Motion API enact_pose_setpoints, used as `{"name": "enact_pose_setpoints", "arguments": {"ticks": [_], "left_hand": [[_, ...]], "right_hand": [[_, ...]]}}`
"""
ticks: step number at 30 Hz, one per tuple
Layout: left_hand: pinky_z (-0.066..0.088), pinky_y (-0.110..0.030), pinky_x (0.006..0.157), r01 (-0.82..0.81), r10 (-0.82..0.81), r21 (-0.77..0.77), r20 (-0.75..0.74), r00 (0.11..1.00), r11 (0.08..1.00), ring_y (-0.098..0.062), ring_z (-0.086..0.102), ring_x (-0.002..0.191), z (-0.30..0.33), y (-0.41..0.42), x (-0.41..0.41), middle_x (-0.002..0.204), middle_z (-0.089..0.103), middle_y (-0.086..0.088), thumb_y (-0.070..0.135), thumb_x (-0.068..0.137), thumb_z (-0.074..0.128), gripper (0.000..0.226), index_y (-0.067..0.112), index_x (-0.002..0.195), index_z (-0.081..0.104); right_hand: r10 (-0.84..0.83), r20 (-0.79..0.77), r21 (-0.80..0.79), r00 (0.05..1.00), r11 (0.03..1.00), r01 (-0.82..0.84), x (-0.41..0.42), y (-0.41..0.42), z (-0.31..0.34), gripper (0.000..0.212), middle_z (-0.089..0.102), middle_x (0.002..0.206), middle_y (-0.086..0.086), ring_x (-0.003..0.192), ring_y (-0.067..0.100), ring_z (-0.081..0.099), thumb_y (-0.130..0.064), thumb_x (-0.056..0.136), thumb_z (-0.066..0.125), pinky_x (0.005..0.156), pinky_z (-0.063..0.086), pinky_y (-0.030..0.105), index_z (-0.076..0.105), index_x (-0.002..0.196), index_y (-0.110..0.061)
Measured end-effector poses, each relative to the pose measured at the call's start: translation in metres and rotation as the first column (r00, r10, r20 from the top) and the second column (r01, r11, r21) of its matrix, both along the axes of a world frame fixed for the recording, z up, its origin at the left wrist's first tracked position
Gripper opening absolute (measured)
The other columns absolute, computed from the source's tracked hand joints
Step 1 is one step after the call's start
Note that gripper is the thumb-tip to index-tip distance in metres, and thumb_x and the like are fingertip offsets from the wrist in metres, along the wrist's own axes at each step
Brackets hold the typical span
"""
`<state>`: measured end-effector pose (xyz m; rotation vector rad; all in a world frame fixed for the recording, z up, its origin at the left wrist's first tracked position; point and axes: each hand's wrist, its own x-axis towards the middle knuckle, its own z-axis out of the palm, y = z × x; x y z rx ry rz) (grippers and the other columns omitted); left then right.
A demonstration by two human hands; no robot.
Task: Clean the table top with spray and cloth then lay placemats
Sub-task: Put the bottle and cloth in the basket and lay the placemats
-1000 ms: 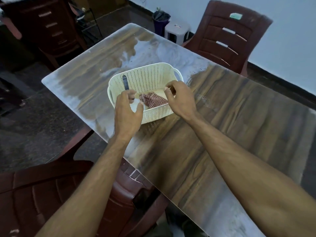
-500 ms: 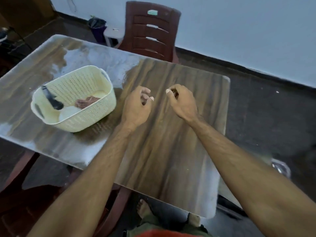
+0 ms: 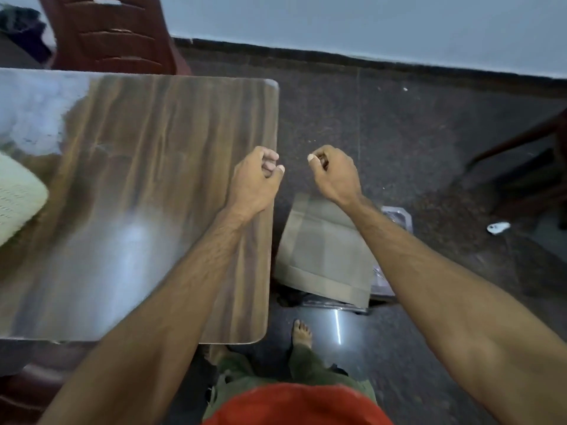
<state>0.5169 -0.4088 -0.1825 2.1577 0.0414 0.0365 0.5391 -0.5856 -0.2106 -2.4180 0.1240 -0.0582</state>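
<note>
Cream perforated basket [image 3: 18,194] sat at table [image 3: 138,179] left edge, contents out of view. Left hand [image 3: 256,182], right hand [image 3: 336,173] curled, empty.

A dark red plastic chair [image 3: 113,35] stands at the table's far edge against a pale wall [image 3: 368,23]. A small white scrap [image 3: 497,227] lies on the dark speckled floor [image 3: 399,124].
</note>
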Motion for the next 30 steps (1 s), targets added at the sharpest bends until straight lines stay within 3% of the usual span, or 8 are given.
{"name": "enact_pose_setpoints", "arguments": {"ticks": [6,10,13,15,20,22,25,30], "left_hand": [[0.051,-0.027,0.078,0.104,-0.110,-0.050,-0.130,0.985,0.993,-0.008,0.059,0.072,-0.050,-0.099,-0.005,0.076,0.059,0.012,0.019,0.091,0.065,0.016,0.014,0.105,0.062],[0.047,-0.018,0.071,0.071,-0.088,-0.065,-0.309,0.947,0.995,-0.003,0.059,0.076,-0.093,-0.125,-0.007,0.084,0.061,0.011,0.020,0.095,0.062,0.018,0.015,0.112,0.060],[0.048,-0.014,0.064,0.018,-0.036,-0.049,-0.391,0.920,0.999,-0.013,0.064,0.080,-0.136,-0.133,-0.004,0.093,0.063,0.006,0.015,0.097,0.057,0.019,0.013,0.116,0.058],[0.046,-0.010,0.059,0.001,-0.013,-0.030,-0.418,0.908,1.000,-0.015,0.065,0.084,-0.164,-0.134,-0.003,0.100,0.064,0.003,0.013,0.098,0.056,0.022,0.012,0.120,0.057],[0.048,-0.020,0.079,-0.064,0.081,0.056,-0.435,0.897,0.996,-0.019,0.063,0.103,-0.239,-0.136,0.011,0.121,0.062,-0.008,0.009,0.096,0.057,0.030,0.009,0.127,0.054],[0.052,-0.032,0.092,-0.094,0.122,0.083,-0.455,0.882,0.992,-0.023,0.060,0.114,-0.267,-0.135,0.020,0.130,0.056,-0.011,0.012,0.096,0.058,0.036,0.010,0.131,0.050],[0.040,-0.040,0.110,-0.142,0.210,0.173,-0.492,0.845,0.975,-0.029,0.049,0.130,-0.297,-0.130,0.030,0.141,0.047,-0.015,0.018,0.096,0.058,0.050,0.009,0.143,0.040],[0.036,-0.038,0.112,-0.138,0.244,0.215,-0.609,0.755,0.967,-0.034,0.047,0.134,-0.321,-0.124,0.032,0.145,0.048,-0.021,0.023,0.099,0.055,0.055,0.000,0.145,0.037]], "right_hand": [[-0.148,-0.120,-0.022,0.982,0.989,0.147,-0.028,-0.106,-0.045,0.025,0.069,0.101,0.004,0.093,0.022,0.062,-0.034,0.098,0.051,0.078,0.045,0.033,0.066,0.104,-0.015],[-0.240,-0.195,0.041,0.951,0.967,0.252,-0.047,-0.142,-0.084,0.026,0.070,0.098,0.003,0.091,0.020,0.063,-0.030,0.099,0.054,0.082,0.049,0.034,0.067,0.105,-0.009],[-0.317,-0.263,0.039,0.911,0.940,0.339,-0.061,-0.164,-0.128,0.025,0.064,0.088,-0.001,0.082,0.016,0.059,-0.027,0.099,0.055,0.078,0.047,0.028,0.068,0.100,-0.006],[-0.348,-0.308,0.065,0.886,0.921,0.384,-0.068,-0.176,-0.165,0.025,0.063,0.086,0.001,0.079,0.017,0.059,-0.026,0.099,0.055,0.081,0.052,0.037,0.067,0.101,-0.005],[-0.428,-0.390,0.033,0.815,0.878,0.477,-0.074,-0.199,-0.245,0.028,0.066,0.097,0.008,0.087,0.024,0.063,-0.032,0.097,0.057,0.077,0.047,0.032,0.064,0.107,-0.007],[-0.453,-0.406,0.019,0.794,0.864,0.503,-0.070,-0.206,-0.271,0.033,0.066,0.102,0.012,0.093,0.028,0.063,-0.036,0.096,0.055,0.081,0.048,0.035,0.061,0.112,-0.007],[-0.481,-0.419,0.006,0.770,0.847,0.532,-0.063,-0.215,-0.299,0.037,0.068,0.102,0.013,0.093,0.030,0.064,-0.043,0.094,0.052,0.082,0.052,0.039,0.058,0.110,-0.010],[-0.528,-0.418,0.045,0.739,0.801,0.598,-0.056,-0.215,-0.314,0.026,0.067,0.096,0.012,0.086,0.029,0.063,-0.036,0.093,0.060,0.079,0.052,0.038,0.055,0.100,-0.012]]}}
